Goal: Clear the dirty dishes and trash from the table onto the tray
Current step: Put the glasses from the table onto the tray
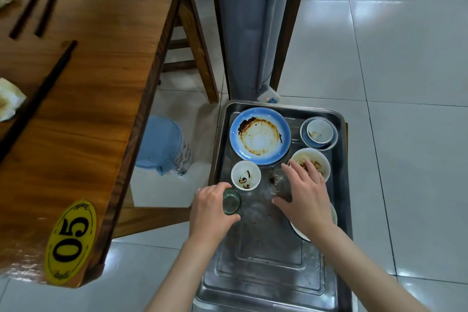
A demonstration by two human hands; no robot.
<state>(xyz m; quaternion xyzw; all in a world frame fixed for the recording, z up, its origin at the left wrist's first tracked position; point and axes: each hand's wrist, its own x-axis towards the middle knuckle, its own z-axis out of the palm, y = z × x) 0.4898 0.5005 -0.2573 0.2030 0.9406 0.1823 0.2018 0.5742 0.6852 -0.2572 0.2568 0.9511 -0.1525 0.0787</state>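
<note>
Two hands over the steel tray (276, 278) right now, both busy at its middle. Left hand (211, 213) wrapped round a small green-tinted glass (231, 202), fingers curled on its side, glass low at the tray's left rim, just beside the white cup (245, 175) — contact with the tray floor impossible to call. Looks chosen to slot the glass into the gap there without knocking the cup. Right hand (305, 197) spread flat, fingers straight, gripping nothing, just beside a clear glass (277, 181) at tray centre and partly over a soiled bowl (312, 165) — probably freshly let go, or steadying. Blue plate (260, 134) at the tray's far end, a cup nested in a saucer (319, 132) in the far right corner: big flat pieces far, small ones packed near, near end of the tray bare for more. Plenty undone left of the tray: chopsticks (38, 99) and crumpled napkins (10, 100) on the wooden table (101, 78). Blue bin (162, 144) on the floor between table and tray.
</note>
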